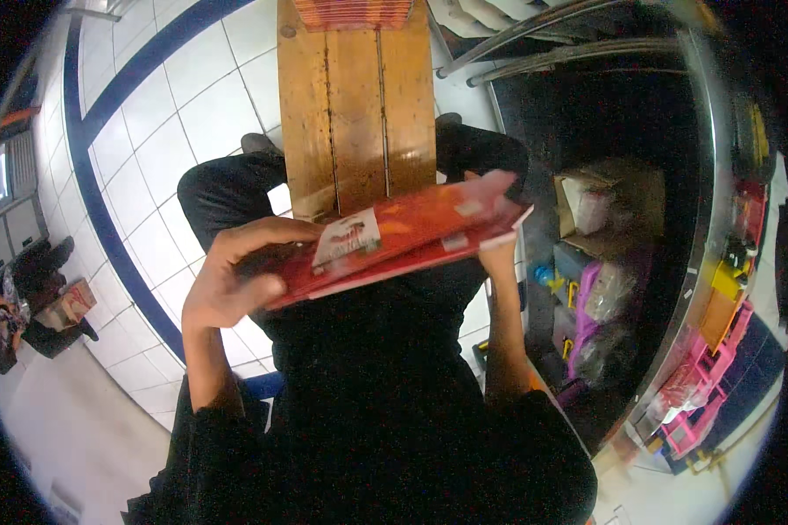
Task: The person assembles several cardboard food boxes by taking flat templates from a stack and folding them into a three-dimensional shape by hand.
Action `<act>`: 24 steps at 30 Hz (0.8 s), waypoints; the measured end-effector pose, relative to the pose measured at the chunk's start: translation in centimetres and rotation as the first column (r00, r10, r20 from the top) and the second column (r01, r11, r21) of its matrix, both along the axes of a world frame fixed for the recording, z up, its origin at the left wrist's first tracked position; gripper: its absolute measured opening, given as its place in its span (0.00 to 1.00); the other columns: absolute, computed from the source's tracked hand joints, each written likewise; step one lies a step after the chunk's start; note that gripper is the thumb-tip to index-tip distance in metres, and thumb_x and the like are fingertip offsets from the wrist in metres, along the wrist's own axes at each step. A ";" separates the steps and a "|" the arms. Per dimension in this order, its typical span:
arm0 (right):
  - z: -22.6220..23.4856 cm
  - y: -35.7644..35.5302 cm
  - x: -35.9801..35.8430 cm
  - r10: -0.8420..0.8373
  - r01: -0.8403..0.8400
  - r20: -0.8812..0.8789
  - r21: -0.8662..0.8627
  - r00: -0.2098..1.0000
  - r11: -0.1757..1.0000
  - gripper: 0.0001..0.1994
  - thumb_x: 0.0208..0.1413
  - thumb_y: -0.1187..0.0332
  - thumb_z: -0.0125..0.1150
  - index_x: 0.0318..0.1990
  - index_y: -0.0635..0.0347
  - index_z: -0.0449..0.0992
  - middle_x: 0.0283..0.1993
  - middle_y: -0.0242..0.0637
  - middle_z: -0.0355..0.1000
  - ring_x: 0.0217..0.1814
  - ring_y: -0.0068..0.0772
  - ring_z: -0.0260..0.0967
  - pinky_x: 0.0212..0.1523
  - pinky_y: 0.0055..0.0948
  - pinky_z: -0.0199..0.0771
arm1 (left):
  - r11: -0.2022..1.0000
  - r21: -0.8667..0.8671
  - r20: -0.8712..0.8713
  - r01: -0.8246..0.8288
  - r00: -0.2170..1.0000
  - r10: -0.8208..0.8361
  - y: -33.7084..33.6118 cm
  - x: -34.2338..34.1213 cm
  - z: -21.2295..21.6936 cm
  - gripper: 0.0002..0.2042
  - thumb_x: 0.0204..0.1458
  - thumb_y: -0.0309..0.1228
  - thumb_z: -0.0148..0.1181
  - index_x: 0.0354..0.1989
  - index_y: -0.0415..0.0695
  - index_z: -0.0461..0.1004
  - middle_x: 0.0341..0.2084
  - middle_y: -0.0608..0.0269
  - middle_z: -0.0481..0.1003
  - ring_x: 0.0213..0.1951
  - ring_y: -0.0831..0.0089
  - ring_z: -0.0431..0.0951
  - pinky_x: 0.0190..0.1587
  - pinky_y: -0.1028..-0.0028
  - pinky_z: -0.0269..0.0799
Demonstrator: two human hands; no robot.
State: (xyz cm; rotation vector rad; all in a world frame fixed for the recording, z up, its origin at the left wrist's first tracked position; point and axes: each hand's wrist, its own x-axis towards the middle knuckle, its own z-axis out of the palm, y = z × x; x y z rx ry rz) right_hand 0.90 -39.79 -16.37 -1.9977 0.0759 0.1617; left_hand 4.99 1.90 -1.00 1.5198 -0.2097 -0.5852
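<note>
- red packet (403, 236) seems unfinished
- left hand (228, 276): fingers clasp its left end
- right hand (498, 259): fingers hidden, cannot tell
- red stack (352, 12), bench (355, 114) far edge: presumably pending

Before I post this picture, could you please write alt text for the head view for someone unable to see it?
Flat, red printed packaging, slightly blurred, is gripped by a black-clad person's left hand, with the right hand partly hidden at its other end. A wooden bench extends ahead above white floor tiles.
</note>
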 end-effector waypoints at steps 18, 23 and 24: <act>1.4 2.2 1.1 -0.080 0.361 -0.393 0.720 0.916 0.593 0.20 0.72 0.66 0.46 0.62 0.71 0.69 0.61 0.53 0.72 0.56 0.39 0.77 0.57 0.35 0.80 | 0.873 0.269 0.232 0.407 0.853 -0.468 -7.7 -0.4 3.1 0.42 0.44 0.55 0.74 0.58 0.30 0.71 0.52 0.35 0.76 0.52 0.42 0.80 0.55 0.57 0.78; 1.5 2.3 0.9 -0.079 0.333 -0.366 0.707 0.927 0.624 0.20 0.72 0.65 0.46 0.63 0.71 0.68 0.60 0.54 0.73 0.55 0.39 0.77 0.57 0.35 0.80 | 0.880 0.266 0.241 0.393 0.857 -0.455 -8.0 -0.7 2.8 0.42 0.45 0.55 0.73 0.58 0.30 0.71 0.52 0.35 0.76 0.52 0.43 0.79 0.55 0.57 0.77; 1.8 2.5 1.1 -0.079 0.340 -0.376 0.703 0.923 0.624 0.21 0.72 0.64 0.46 0.64 0.71 0.68 0.60 0.54 0.73 0.55 0.39 0.77 0.57 0.36 0.80 | 0.880 0.275 0.241 0.387 0.858 -0.453 -7.9 -0.7 2.9 0.42 0.46 0.55 0.73 0.58 0.30 0.71 0.52 0.35 0.76 0.53 0.43 0.79 0.55 0.58 0.77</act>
